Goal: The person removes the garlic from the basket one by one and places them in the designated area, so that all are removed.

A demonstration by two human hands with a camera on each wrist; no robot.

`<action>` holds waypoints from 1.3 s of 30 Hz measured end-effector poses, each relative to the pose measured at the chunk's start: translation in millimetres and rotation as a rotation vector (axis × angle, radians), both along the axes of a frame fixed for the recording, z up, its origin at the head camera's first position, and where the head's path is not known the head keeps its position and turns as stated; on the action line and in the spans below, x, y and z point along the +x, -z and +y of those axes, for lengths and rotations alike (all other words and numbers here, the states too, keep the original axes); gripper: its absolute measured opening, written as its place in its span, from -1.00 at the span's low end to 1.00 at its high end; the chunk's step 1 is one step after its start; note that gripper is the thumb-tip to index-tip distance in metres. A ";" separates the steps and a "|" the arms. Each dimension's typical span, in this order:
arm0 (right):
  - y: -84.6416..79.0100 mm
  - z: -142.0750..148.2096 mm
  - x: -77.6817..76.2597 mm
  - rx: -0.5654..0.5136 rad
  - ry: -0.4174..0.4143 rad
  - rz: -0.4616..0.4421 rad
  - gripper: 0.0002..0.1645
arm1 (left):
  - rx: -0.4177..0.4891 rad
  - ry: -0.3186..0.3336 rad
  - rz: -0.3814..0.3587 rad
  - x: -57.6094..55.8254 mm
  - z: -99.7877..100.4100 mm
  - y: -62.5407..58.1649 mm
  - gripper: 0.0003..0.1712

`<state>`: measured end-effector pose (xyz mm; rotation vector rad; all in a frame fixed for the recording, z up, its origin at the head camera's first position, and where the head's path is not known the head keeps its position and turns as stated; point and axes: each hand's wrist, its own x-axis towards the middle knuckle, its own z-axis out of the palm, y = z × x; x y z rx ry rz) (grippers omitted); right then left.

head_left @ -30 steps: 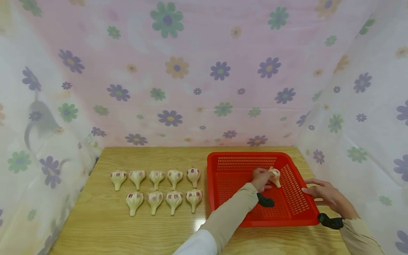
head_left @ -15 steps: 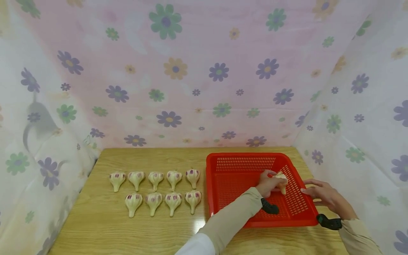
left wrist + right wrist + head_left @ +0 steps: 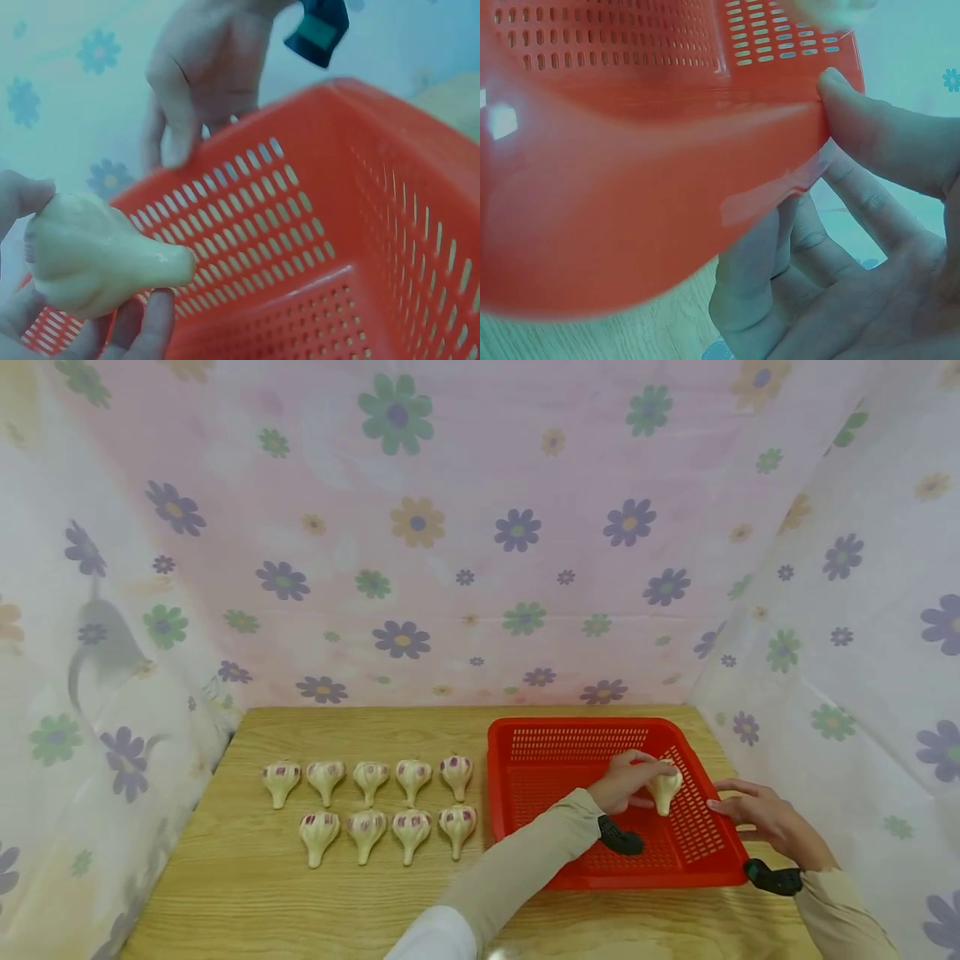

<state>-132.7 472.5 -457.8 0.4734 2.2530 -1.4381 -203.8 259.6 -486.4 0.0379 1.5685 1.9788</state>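
My left hand (image 3: 626,783) pinches a garlic bulb (image 3: 665,789) over the right part of the red plastic basket (image 3: 581,724). In the left wrist view, thumb and fingertips hold the bulb (image 3: 90,255) by its round body, its stem pointing toward the slotted wall (image 3: 247,217). With thumb on top and fingers underneath, my right hand (image 3: 776,822) grips the basket's right rim. The right wrist view shows its thumb (image 3: 885,139) against the red rim (image 3: 780,150).
Several garlic bulbs (image 3: 411,835) lie in two rows on the wooden table (image 3: 337,910), left of the basket. Flower-patterned cloth (image 3: 450,527) hangs behind and on both sides.
My left hand has carried the garlic bulb a little to the right, toward the basket's right wall. My right hand stays on the rim, and the basket has hardly moved.
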 end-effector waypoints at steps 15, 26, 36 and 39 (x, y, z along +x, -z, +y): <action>-2.5 3.0 -7.1 -0.019 -0.020 0.001 -0.24 | 0.023 0.204 0.116 -5.8 -45.6 -39.3 -0.83; 5.1 3.0 -4.3 -0.056 -0.008 -0.024 -0.23 | 0.063 0.273 0.155 -3.6 -87.9 -52.2 -0.83; 3.1 6.5 -1.8 -0.099 -0.054 -0.039 -0.30 | 0.123 0.331 0.172 -0.2 -128.4 -63.3 -0.79; 3.2 9.0 -3.0 -0.086 -0.043 -0.047 -0.27 | 0.158 0.362 0.188 -0.4 -140.8 -65.6 -0.77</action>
